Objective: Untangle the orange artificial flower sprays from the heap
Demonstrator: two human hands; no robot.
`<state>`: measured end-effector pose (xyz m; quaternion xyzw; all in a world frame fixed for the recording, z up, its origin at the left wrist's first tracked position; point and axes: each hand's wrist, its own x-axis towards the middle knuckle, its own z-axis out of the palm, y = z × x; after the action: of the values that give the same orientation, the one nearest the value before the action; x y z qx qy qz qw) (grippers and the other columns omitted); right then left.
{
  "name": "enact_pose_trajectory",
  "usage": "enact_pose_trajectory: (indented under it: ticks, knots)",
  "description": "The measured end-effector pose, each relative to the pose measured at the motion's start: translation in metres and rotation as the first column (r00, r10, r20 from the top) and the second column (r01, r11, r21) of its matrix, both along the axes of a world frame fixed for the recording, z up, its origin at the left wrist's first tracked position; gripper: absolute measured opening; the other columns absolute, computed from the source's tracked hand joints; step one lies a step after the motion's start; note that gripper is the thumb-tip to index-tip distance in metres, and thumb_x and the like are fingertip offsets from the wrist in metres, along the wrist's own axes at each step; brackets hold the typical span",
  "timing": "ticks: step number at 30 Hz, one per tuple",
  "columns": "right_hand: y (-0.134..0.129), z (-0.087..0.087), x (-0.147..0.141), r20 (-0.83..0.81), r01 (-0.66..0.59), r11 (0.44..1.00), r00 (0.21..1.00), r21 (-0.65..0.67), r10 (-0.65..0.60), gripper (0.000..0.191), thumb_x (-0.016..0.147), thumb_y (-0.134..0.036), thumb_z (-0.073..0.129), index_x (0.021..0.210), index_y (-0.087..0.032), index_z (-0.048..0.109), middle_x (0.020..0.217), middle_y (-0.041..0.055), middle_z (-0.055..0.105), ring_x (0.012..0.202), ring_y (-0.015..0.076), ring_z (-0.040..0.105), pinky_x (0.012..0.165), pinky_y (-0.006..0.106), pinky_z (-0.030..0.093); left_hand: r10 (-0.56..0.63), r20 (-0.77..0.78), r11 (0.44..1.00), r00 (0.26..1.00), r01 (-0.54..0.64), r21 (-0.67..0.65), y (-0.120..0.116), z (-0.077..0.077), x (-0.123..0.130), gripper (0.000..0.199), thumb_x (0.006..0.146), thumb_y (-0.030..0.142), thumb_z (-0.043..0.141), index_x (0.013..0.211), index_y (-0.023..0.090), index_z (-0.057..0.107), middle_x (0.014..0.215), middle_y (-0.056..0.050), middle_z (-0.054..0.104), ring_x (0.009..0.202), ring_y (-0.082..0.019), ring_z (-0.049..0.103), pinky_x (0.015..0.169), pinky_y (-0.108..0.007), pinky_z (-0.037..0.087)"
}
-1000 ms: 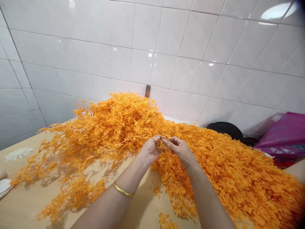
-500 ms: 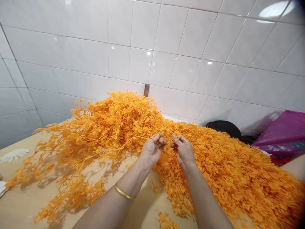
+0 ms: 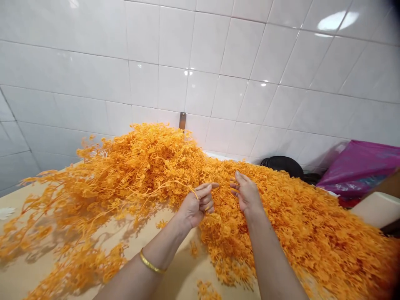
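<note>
Loose flower heads: a small cluster of orange, many-petalled flower heads [image 3: 208,291] lies at the near edge of view, on the pale wood-coloured tabletop [image 3: 181,275].
Bracelet: a narrow gold-coloured band [image 3: 150,264] encircles the left forearm.
Left hand: the left hand [image 3: 197,204] is closed in a pinch, thumb against curled fingers, with the index finger pointing toward the right hand. It grips a thin orange stem.
Right hand: the right hand [image 3: 247,192] is half open, thumb raised and fingers parted; nothing is seen in its grasp. It stands just beside the left, apart from it.
Stem: the thin orange stem [image 3: 175,182] runs leftward from the left hand's grip into the branches.
Branches: a tangled mound of orange flowering branches [image 3: 153,156] rises at left, its sprays trailing over the tabletop.
Heap: a dense heap of small orange flower heads [image 3: 306,225] spreads at right, behind and beside the right hand.
Background: a rounded black object [image 3: 286,166] and a purple bag [image 3: 359,166] sit beyond the heap, before a glossy white tiled wall [image 3: 200,46].
</note>
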<state>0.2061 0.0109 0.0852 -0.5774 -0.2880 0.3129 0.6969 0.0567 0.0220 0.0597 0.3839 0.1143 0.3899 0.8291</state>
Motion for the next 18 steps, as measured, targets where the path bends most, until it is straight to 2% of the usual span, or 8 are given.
enact_pose_trajectory:
  ticks: [4,7,10,14,16,18]
  knots:
    - [-0.002,0.0,-0.014,0.064,-0.251,0.968,0.966,-0.033,0.252,0.038,0.066,-0.053,0.052,0.082,-0.02,0.058,0.087,0.0041,0.057,0.073,0.013,0.052,0.052,0.021,0.039,0.003,-0.044,0.996,0.999,0.001,0.085,0.001,0.001,-0.002,0.019,0.071,0.024,0.056,0.085,0.012,0.059,0.04,0.01,0.017,0.035,-0.002,0.016,0.041,-0.018,0.02]
    - [-0.006,0.0,-0.016,0.059,-0.41,0.911,0.909,-0.055,0.412,0.038,0.066,-0.055,0.052,0.081,-0.02,0.055,0.083,0.0037,0.057,0.07,0.013,0.054,0.054,0.022,0.04,0.053,-0.097,0.995,0.994,-0.045,0.085,0.002,0.002,-0.002,0.015,0.066,0.021,0.06,0.077,0.01,0.061,0.042,0.008,0.026,0.039,-0.002,0.024,0.041,-0.018,0.019]
    - [-0.009,0.002,-0.015,0.047,-0.389,0.919,0.919,-0.072,0.392,0.039,0.063,-0.054,0.056,0.085,-0.022,0.05,0.079,0.0014,0.055,0.061,0.0111,0.055,0.053,0.022,0.041,0.071,-0.186,0.991,0.98,-0.048,0.122,0.004,0.001,-0.001,0.017,0.063,0.022,0.062,0.075,0.01,0.061,0.049,0.003,0.039,0.044,-0.004,0.033,0.043,-0.019,0.021]
    - [-0.012,0.005,-0.014,-0.003,-0.303,0.947,0.952,-0.102,0.305,0.041,0.061,-0.054,0.059,0.08,-0.022,0.044,0.073,0.0005,0.055,0.052,0.0105,0.054,0.053,0.025,0.042,0.147,-0.281,0.979,0.948,-0.098,0.181,0.005,0.0,-0.001,0.019,0.061,0.025,0.063,0.072,0.01,0.062,0.049,0.003,0.041,0.042,-0.003,0.03,0.041,-0.02,0.015]
    - [-0.012,0.005,-0.015,0.032,-0.353,0.925,0.932,-0.14,0.36,0.039,0.061,-0.053,0.059,0.072,-0.019,0.044,0.07,0.0011,0.055,0.051,0.0103,0.053,0.051,0.025,0.041,0.184,-0.304,0.974,0.935,-0.132,0.182,0.005,-0.001,-0.001,0.018,0.061,0.026,0.062,0.071,0.011,0.061,0.045,0.005,0.035,0.04,-0.003,0.025,0.04,-0.021,0.012]
    - [-0.011,0.002,-0.018,0.087,-0.45,0.88,0.881,-0.151,0.465,0.037,0.062,-0.051,0.06,0.066,-0.017,0.046,0.065,0.0005,0.055,0.05,0.0092,0.05,0.049,0.023,0.037,0.184,-0.325,0.976,0.928,-0.133,0.17,0.004,-0.002,0.0,0.014,0.061,0.025,0.062,0.067,0.013,0.059,0.041,0.007,0.03,0.038,-0.003,0.022,0.04,-0.021,0.012]
